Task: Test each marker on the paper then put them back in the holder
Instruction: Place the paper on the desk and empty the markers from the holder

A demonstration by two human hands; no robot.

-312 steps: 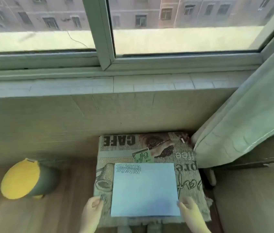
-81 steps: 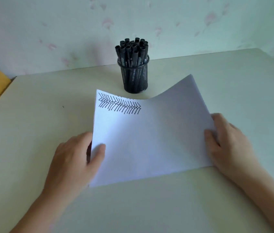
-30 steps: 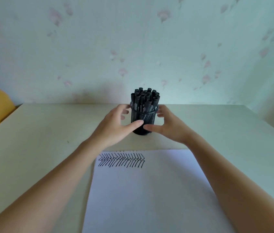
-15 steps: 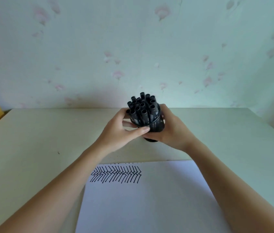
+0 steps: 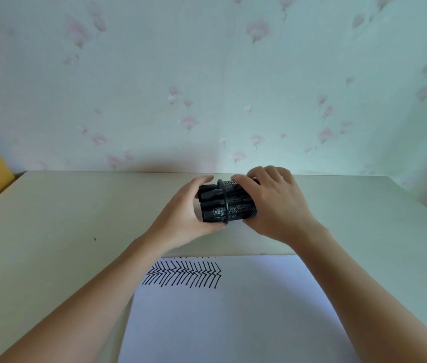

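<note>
A black wire-mesh holder (image 5: 242,209), a cylinder with a solid round rim, lies tipped on its side above the bench (image 5: 76,218), mouth toward the left. The right hand (image 5: 275,205) curls over its mesh wall and grips it. The left hand (image 5: 183,216) cups the mouth, fingers bent around the bundled black markers (image 5: 211,199), smooth barrels with white print. Nearer, a flat white paper (image 5: 233,315) bears a row of black chevron strokes. The bench is matte cream; floral wallpaper (image 5: 207,87) stands behind.
</note>
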